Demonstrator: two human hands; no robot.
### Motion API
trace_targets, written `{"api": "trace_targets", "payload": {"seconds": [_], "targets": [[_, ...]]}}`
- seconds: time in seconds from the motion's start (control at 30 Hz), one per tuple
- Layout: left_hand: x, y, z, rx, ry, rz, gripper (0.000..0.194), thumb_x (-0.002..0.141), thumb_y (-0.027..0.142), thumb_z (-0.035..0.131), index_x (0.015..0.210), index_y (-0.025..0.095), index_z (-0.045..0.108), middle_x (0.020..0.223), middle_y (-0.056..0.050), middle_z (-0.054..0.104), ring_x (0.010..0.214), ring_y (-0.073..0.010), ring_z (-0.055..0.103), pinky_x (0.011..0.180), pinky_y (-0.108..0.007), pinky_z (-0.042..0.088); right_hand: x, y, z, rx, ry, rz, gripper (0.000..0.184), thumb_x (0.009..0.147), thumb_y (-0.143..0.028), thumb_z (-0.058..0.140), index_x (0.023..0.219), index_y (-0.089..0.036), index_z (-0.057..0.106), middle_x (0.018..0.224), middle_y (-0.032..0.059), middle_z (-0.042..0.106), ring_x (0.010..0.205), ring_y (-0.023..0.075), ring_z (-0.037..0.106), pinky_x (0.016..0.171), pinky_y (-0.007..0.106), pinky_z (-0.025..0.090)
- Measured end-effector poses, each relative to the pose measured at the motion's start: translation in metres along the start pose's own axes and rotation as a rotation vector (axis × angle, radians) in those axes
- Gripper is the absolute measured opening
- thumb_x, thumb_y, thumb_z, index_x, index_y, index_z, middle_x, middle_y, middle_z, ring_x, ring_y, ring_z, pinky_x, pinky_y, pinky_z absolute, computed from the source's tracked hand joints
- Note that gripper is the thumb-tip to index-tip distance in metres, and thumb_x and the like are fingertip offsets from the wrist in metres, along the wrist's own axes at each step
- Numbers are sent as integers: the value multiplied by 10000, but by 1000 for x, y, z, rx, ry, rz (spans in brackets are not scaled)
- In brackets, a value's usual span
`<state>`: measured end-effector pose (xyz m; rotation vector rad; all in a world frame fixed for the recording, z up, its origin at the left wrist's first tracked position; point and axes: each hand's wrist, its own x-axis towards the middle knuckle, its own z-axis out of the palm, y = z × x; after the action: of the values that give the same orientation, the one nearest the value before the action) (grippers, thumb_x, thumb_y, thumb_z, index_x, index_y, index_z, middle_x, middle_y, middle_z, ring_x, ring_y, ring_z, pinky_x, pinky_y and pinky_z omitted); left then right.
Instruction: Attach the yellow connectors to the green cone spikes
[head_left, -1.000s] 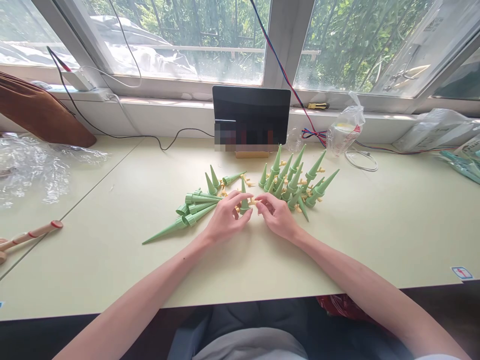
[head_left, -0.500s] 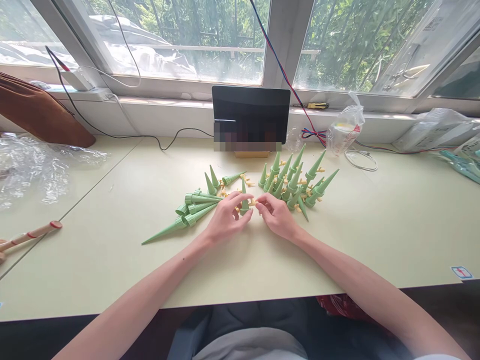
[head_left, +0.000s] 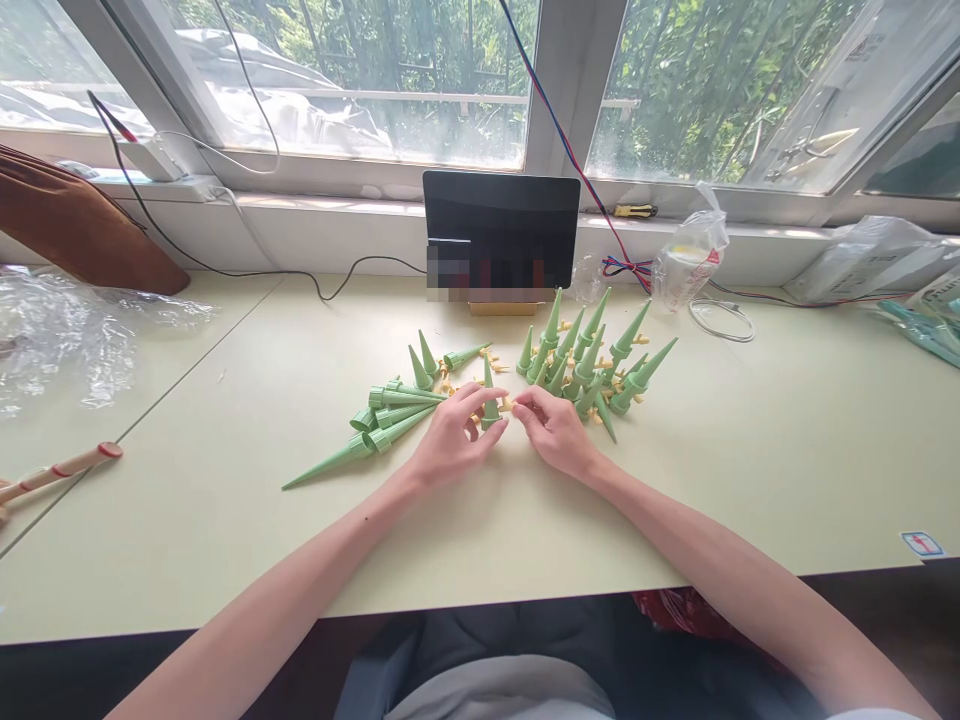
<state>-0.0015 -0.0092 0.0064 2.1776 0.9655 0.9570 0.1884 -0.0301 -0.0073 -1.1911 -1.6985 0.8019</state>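
Note:
A green cone-shaped plant watering spike (head_left: 490, 408) stands point up between the thumb and fingers of my left hand (head_left: 454, 437), which is closed on it. At its side, a small yellow valve (head_left: 505, 405) is pinched by the fingertips of my right hand (head_left: 556, 430). The fingers partly hide where valve and spike meet. Left of my hands, several green spikes (head_left: 409, 413) lie in a heap, with loose yellow valves (head_left: 491, 361) behind them. To the right, a cluster of spikes with yellow valves (head_left: 589, 362) stands mostly upright.
A dark tablet (head_left: 502, 215) stands at the back of the pale table (head_left: 637, 540). Crumpled clear plastic (head_left: 67, 335) and a wooden stick (head_left: 71, 466) lie at left. A bagged cup (head_left: 686, 265), a coiled white cable (head_left: 722, 322) and plastic packages (head_left: 862, 262) sit at the back right.

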Motion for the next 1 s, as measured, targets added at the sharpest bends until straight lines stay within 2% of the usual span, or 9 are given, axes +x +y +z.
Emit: {"api": "trace_targets", "payload": {"seconds": [0.2, 0.6, 1.0], "targets": [[0, -1, 0, 34, -7, 24, 332, 902, 267, 616, 1232, 231, 614, 1040, -42, 605, 676, -94, 577, 634, -247, 551, -1, 0, -1, 18, 4, 11, 235, 961, -390, 499, 850, -193, 561, 630, -41, 457, 554, 111, 386, 540, 253, 316], [-2, -3, 3, 134, 25, 80, 329, 886, 241, 664, 1209, 233, 606, 1026, -34, 596, 594, -75, 532, 612, -251, 509, 0, -5, -3, 77, -13, 117, 307, 944, -475, 521, 814, -201, 569, 542, -51, 440, 498, 117, 395, 496, 253, 332], [-5, -14, 5, 325, 44, 199, 352, 929, 262, 622, 1278, 258, 576, 1076, -59, 578, 704, -111, 588, 634, -248, 490, 0, -10, -3, 188, -25, 197, 340, 924, -516, 542, 806, -198, 562, 520, -62, 442, 450, 99, 383, 464, 243, 339]]}}
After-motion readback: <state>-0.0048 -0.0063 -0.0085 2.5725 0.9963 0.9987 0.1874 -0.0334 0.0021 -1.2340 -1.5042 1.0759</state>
